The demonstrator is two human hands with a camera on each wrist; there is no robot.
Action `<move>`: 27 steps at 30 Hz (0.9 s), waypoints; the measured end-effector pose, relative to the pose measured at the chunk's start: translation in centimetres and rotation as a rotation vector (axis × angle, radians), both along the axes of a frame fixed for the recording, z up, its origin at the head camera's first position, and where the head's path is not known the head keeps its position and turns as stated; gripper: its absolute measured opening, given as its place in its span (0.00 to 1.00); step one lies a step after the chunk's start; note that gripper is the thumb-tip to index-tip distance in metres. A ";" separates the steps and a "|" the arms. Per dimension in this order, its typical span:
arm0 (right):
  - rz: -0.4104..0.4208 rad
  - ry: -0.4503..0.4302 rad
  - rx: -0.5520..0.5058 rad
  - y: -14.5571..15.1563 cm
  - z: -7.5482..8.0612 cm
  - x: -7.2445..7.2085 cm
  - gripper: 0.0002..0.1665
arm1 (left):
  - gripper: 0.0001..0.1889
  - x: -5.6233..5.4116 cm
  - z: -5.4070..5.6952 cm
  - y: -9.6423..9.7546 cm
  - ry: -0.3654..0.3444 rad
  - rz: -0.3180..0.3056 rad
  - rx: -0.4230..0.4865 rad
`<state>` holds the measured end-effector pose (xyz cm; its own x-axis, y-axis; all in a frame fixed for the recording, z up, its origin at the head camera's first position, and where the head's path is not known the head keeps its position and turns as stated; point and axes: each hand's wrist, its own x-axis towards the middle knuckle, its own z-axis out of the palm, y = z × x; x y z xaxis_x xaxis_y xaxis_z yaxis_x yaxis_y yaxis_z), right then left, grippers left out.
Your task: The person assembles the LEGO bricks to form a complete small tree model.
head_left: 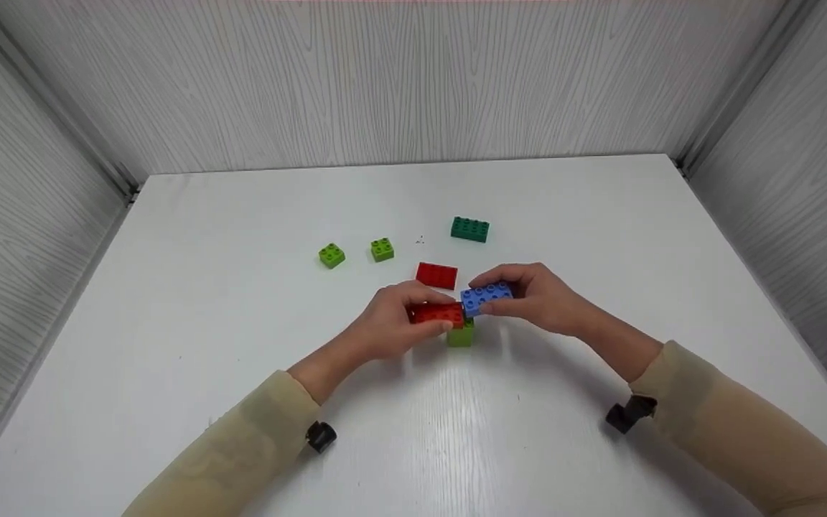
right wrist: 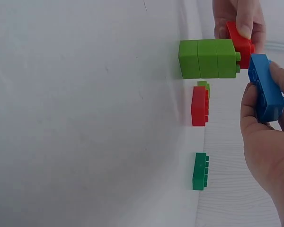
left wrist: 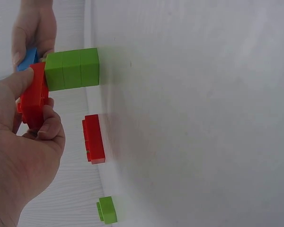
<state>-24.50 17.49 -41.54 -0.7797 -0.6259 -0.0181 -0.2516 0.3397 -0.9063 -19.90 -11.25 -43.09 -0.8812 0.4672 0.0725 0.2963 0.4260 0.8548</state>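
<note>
A stack of three lime green toy bricks (head_left: pixel 460 336) stands upright on the table in front of the person. My left hand (head_left: pixel 397 321) pinches a red brick (head_left: pixel 438 314) between thumb and fingers; its right end lies over the top of the stack. In the right wrist view, studs show on the uncovered part of the stack's top. Thumb and fingers of my right hand (head_left: pixel 539 300) grip a blue brick (head_left: pixel 487 296) by its sides, studs up. The blue brick (right wrist: pixel 267 90) is tilted, its near end right by the red brick and above the bare studs.
Behind the hands lies another red brick (head_left: pixel 436 276). Farther back is a dark green brick (head_left: pixel 469 229). Two small lime green bricks, one at the left (head_left: pixel 332 255) and one nearer the middle (head_left: pixel 382 249), sit on the white table (head_left: pixel 241 215). Pale wood-grain panels (head_left: pixel 413 86) enclose the table.
</note>
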 end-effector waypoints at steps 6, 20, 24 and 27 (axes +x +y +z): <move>0.005 0.035 0.011 0.0 -0.5 0.4 0.22 | 0.18 0.0 -0.1 -0.1 -0.006 0.000 0.000; 0.017 0.099 0.026 -0.6 -1.4 1.2 0.21 | 0.18 0.0 -0.3 -0.1 0.002 0.006 -0.002; 0.026 0.120 0.028 -0.6 -1.4 1.1 0.20 | 0.18 -0.1 -0.3 -0.1 0.005 0.004 0.001; 0.035 0.126 0.031 -0.5 -1.1 1.1 0.19 | 0.18 -0.2 -0.3 0.0 0.014 -0.002 0.005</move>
<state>-23.44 16.99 -42.68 -0.7545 -0.6536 0.0590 -0.3753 0.3560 -0.8558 -20.08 -11.24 -43.38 -0.8789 0.4689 0.0871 0.3090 0.4207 0.8529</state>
